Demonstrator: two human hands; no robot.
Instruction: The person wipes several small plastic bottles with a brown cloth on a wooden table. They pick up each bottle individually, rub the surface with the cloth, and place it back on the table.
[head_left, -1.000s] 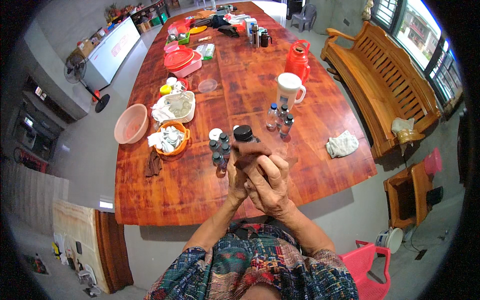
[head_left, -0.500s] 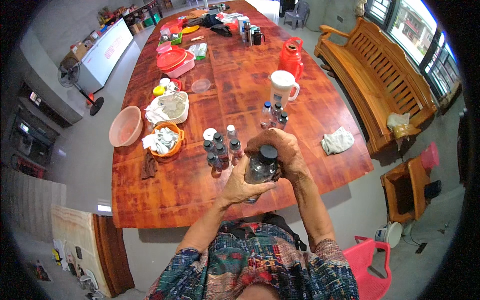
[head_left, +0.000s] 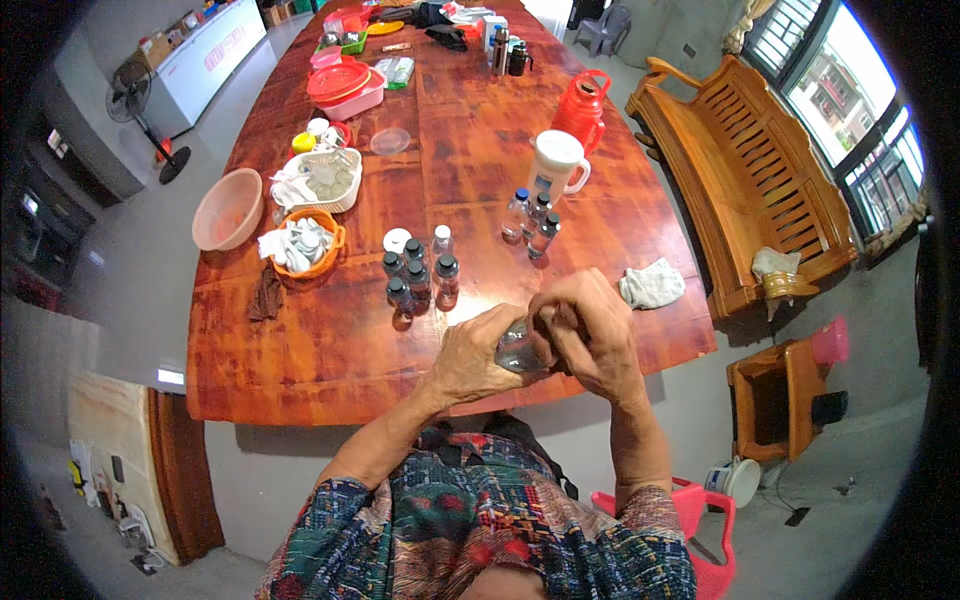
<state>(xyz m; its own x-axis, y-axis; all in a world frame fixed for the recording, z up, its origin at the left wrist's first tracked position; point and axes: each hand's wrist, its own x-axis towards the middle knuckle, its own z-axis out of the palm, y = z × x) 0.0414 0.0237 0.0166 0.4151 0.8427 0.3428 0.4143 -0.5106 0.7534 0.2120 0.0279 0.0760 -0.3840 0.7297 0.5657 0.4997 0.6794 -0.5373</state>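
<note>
My left hand (head_left: 472, 358) is wrapped round a clear bottle (head_left: 517, 350), which lies tilted in front of me just above the table's near edge. Fingers curled, my right hand (head_left: 595, 335) presses a brown cloth (head_left: 542, 322) against the bottle's right end. The cloth and hand hide that end, and the black cap does not show. Ahead of my left hand stands a group of several small clear bottles with dark caps (head_left: 417, 285), with a white-capped bottle (head_left: 442, 240) behind. Beyond my right hand are three more small bottles (head_left: 541, 240).
On the large wooden table (head_left: 300, 360) are a white lidded jug (head_left: 555, 165), a red thermos (head_left: 580, 110) and a folded pale cloth (head_left: 651, 285). At left stand an orange basket of white cloths (head_left: 335, 238), a white basket (head_left: 350, 190) and a pink basin (head_left: 212, 228).
The bottle has tipped from showing its black cap to lying more sideways. My right hand has brought the brown cloth round over its end. The view has shifted slightly.
</note>
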